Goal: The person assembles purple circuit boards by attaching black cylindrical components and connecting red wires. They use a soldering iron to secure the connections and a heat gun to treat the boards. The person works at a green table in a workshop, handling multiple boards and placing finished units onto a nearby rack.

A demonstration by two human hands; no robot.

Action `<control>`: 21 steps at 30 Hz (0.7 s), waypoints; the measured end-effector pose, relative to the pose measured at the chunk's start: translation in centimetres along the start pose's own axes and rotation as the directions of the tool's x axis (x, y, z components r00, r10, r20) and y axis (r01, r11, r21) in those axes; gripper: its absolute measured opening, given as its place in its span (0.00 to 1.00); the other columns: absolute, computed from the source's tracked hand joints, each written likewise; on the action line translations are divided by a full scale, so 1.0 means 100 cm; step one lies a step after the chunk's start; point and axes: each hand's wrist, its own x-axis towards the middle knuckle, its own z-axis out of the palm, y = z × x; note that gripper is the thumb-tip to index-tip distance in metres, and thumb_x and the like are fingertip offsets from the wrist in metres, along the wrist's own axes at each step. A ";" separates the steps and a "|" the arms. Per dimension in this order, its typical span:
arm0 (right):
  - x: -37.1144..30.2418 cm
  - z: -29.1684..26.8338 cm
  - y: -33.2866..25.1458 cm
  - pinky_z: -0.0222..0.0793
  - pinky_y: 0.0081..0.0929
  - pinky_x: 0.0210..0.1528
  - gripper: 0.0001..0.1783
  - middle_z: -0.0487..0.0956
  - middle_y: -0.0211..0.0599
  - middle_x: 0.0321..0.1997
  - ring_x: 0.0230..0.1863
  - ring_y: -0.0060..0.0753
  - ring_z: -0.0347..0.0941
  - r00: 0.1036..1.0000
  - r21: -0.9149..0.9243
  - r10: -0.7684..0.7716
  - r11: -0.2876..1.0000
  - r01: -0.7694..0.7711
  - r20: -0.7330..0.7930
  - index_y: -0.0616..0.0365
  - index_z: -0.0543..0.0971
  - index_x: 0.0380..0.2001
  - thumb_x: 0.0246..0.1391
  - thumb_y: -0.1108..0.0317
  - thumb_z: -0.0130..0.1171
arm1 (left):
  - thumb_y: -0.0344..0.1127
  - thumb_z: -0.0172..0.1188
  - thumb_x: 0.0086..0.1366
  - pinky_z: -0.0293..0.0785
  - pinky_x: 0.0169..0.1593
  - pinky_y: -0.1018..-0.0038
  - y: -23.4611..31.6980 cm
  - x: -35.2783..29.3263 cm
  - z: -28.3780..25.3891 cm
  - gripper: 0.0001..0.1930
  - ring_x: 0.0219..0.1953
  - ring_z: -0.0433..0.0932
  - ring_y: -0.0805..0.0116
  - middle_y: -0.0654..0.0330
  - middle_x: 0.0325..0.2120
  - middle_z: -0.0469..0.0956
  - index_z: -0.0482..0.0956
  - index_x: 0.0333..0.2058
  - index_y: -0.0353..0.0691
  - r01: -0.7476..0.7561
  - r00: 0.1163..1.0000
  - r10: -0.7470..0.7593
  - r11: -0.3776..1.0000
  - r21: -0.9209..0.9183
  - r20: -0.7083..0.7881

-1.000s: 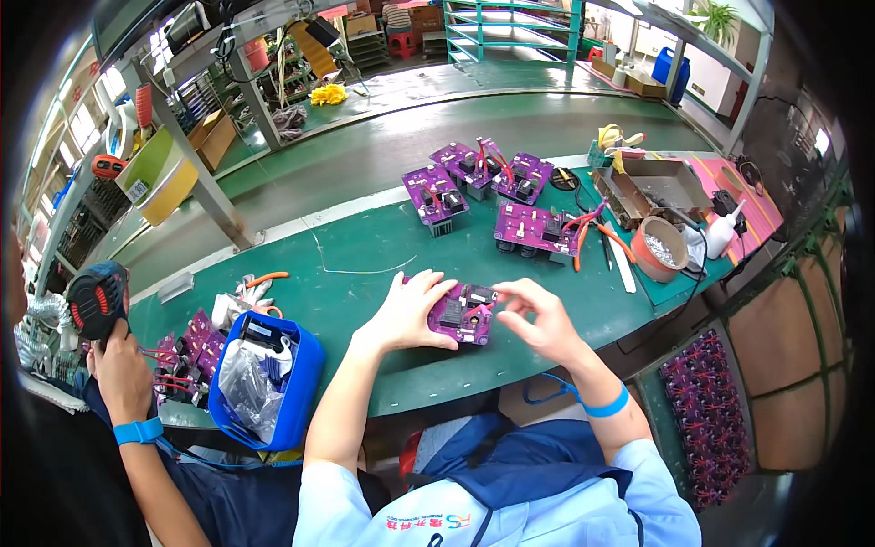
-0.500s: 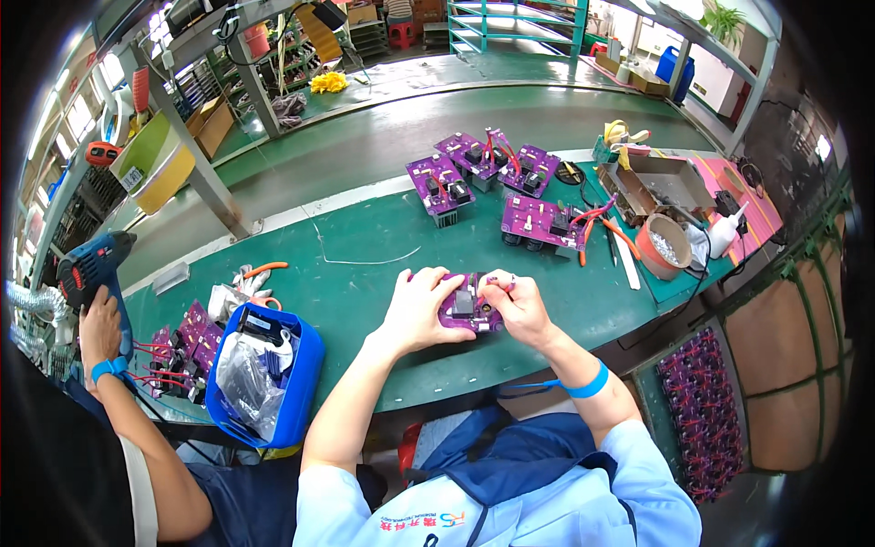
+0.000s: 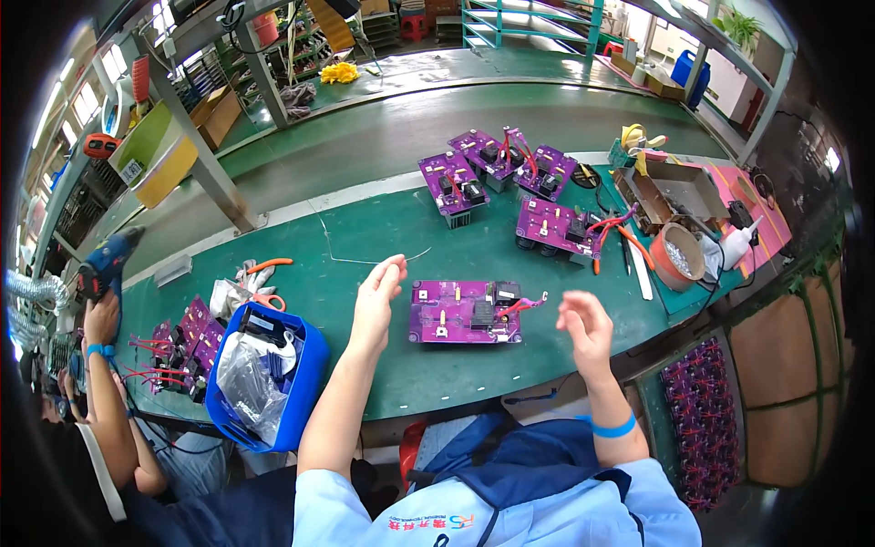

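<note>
The light was bright and fairly even over the table (image 3: 437, 374), and the board (image 3: 467, 312) showed crisply, with only faint, soft shadow. Windows (image 3: 114, 62) at the far left burned out to white. Pale glare streaked the belt (image 3: 456, 108), and small highlights glinted on the plastic bag (image 3: 251, 378). The wall (image 3: 802, 137) at right was dim. Toward the rim, straight edges bowed, detail softened around the drill (image 3: 108, 264), and the corners fell to black.
</note>
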 end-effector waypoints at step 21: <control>-0.045 0.000 0.039 0.65 0.25 0.30 0.01 0.73 0.40 0.24 0.26 0.34 0.70 0.979 -0.482 -0.199 0.855 0.191 0.034 0.64 0.73 0.22 0.41 0.78 0.55 | 0.38 0.50 0.60 0.68 0.40 0.82 -0.027 -0.009 0.009 0.13 0.33 0.72 0.80 0.63 0.32 0.74 0.71 0.39 0.35 0.261 0.940 -0.183 0.928 -0.264 0.287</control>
